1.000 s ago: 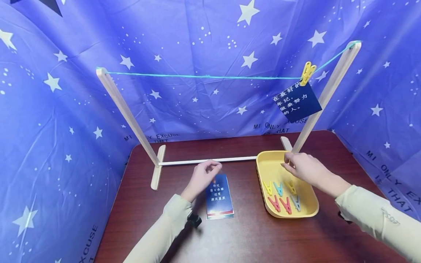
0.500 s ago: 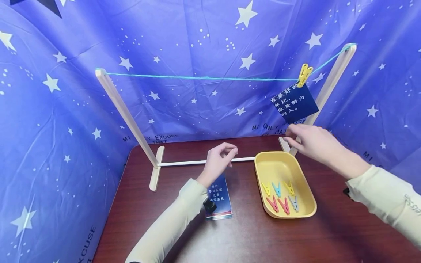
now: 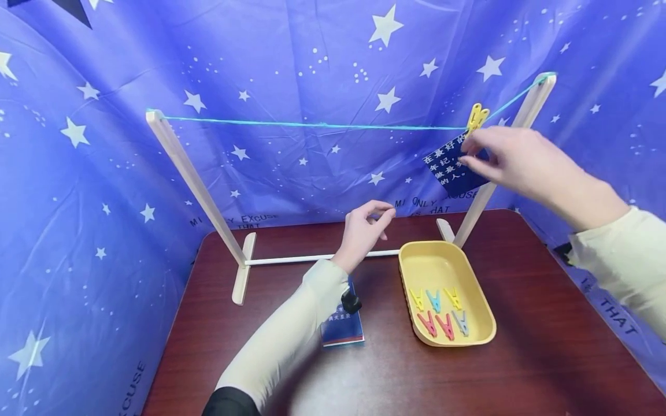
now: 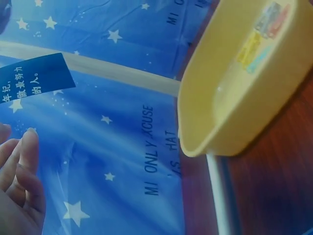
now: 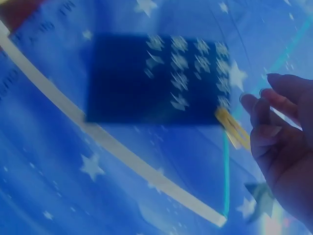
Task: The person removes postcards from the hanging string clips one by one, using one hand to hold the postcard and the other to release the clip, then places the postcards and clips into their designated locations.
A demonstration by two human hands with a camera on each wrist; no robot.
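A dark blue card with white characters [image 3: 442,167] hangs tilted from a turquoise cord [image 3: 312,125], held at its upper right corner by a yellow clothespin [image 3: 474,117]. My right hand [image 3: 525,159] is raised in front of the card, fingers loosely bent just below the clothespin. In the right wrist view the clothespin [image 5: 232,127] shows beside the fingertips, with nothing between thumb and fingers. My left hand [image 3: 361,231] hovers over the middle of the table, loosely curled and holding nothing. Below its wrist lies a stack of blue cards [image 3: 343,332], partly hidden by the sleeve.
A yellow tray [image 3: 484,312] on the right holds several clothespins [image 3: 446,326] in yellow, blue, red and grey. Wooden posts [image 3: 195,185] joined by a white rod [image 3: 291,260] carry the cord. A starry blue curtain [image 3: 291,58] encloses the dark red table [image 3: 406,381].
My right hand has risen from over the tray to the hanging card and clothespin. The left hand has moved up and right, away from the card stack.
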